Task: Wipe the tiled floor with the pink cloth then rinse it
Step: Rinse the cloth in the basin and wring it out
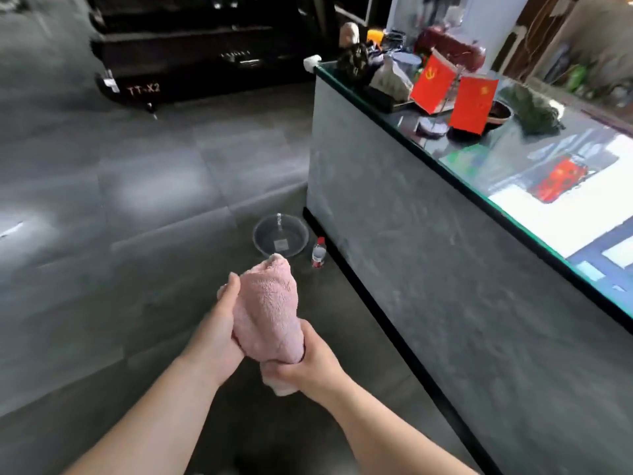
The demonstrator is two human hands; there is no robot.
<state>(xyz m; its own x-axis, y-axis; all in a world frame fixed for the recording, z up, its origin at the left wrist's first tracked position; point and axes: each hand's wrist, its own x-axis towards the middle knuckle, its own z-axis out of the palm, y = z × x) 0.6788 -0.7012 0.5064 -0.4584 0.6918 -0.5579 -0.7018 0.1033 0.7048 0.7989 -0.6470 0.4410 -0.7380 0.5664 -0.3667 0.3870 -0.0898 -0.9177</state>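
A bunched pink cloth [269,311] is held up in front of me, above the grey tiled floor [120,207]. My left hand [219,332] grips its left side, thumb up along the fabric. Around its lower end my right hand [305,363] is closed, and a pale tail of cloth sticks out below the fist. Beyond the cloth, a clear plastic basin [280,234] stands on the floor; a small amount of water seems to be in it.
A small bottle with a red cap [318,252] stands right of the basin, against a grey counter [428,269]. On its glass top are two small red flags [454,94] and ornaments. A black cabinet marked TT-X2 [191,53] stands at the back.
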